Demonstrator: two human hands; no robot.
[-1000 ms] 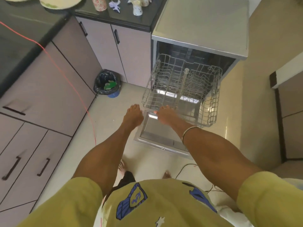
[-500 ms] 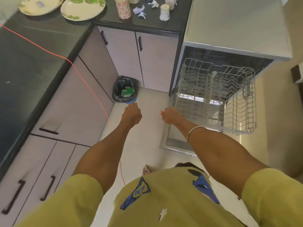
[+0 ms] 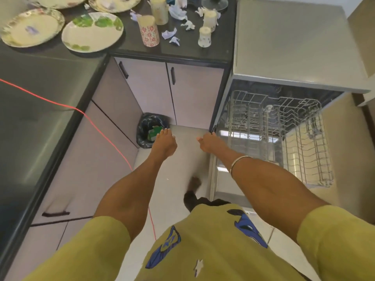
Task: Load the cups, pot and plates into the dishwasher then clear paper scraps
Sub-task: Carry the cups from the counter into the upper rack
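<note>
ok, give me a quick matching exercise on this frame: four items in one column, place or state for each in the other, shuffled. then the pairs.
Items:
1. wire rack
2. bin
3. floral cup
4. green-patterned plate

Places or states:
A. on the floor in the cabinet corner, lined with a black bag
B. pulled out of the open dishwasher, nothing loaded in it
C. lying flat on the dark counter, left of the cups
D. standing on the counter beside the paper scraps

Pairs: 1-B, 2-A, 3-D, 4-C
</note>
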